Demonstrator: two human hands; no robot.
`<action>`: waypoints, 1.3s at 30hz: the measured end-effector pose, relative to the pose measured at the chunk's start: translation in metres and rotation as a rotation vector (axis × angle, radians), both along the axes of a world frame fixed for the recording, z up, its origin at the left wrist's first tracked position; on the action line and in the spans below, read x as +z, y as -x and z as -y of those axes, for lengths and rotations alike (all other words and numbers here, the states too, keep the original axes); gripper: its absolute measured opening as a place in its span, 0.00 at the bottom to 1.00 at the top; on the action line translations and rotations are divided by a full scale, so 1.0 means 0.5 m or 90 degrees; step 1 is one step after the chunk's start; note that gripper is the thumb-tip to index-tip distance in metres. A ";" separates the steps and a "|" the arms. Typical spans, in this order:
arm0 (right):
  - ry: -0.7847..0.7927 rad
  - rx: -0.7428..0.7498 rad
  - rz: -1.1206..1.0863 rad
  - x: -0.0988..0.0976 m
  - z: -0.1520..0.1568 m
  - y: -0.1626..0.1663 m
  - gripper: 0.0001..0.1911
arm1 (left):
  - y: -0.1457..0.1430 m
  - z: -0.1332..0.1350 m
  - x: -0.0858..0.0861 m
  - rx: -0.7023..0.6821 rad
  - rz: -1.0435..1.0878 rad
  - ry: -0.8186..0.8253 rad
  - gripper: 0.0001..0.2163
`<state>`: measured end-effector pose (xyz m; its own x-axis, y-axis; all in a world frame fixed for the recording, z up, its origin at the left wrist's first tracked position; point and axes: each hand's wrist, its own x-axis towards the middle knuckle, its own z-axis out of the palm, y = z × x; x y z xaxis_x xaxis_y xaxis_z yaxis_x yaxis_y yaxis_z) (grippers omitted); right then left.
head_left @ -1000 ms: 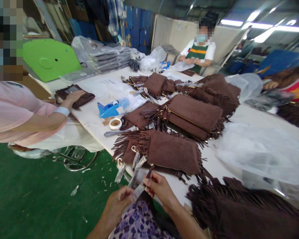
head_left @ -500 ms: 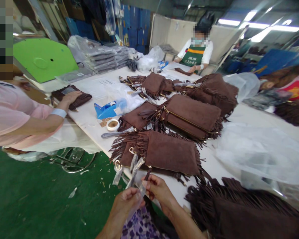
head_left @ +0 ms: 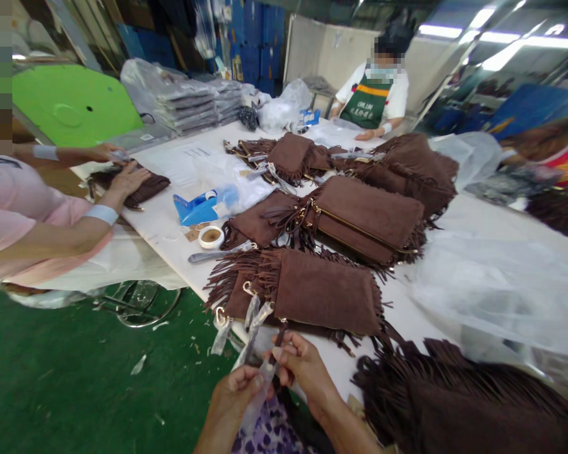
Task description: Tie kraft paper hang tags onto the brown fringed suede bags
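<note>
At the near table edge, my left hand pinches a clear plastic sleeve. My right hand is closed on a thin dark brown strap, close above the sleeve's end; the fingers partly hide where the two meet. The strap runs up to a gold ring on a brown fringed suede bag lying just beyond my hands. Another strap wrapped in plastic hangs from the bags' left side, by a gold clasp.
More brown bags are piled on the white table. A blue tape dispenser and a white tape roll lie at left. Plastic film spreads at right. One co-worker in pink handles a bag; another stands opposite.
My hands have shifted slightly, still holding the sleeve and strap. The co-worker in pink has brought a second hand to the bag. The opposite co-worker's brown piece is no longer visible.
</note>
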<state>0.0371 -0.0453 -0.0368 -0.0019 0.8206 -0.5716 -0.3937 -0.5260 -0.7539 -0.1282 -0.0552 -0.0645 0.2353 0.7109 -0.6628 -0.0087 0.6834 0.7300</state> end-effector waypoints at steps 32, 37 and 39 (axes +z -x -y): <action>0.007 0.035 -0.050 -0.006 0.004 -0.041 0.18 | -0.082 -0.017 0.065 0.102 0.123 0.096 0.19; 0.029 -0.003 0.024 0.007 -0.018 -0.049 0.24 | -0.084 -0.029 0.037 0.065 0.069 0.049 0.16; 0.032 -0.054 0.059 0.006 -0.033 -0.041 0.25 | -0.076 -0.036 0.026 0.013 0.009 -0.004 0.15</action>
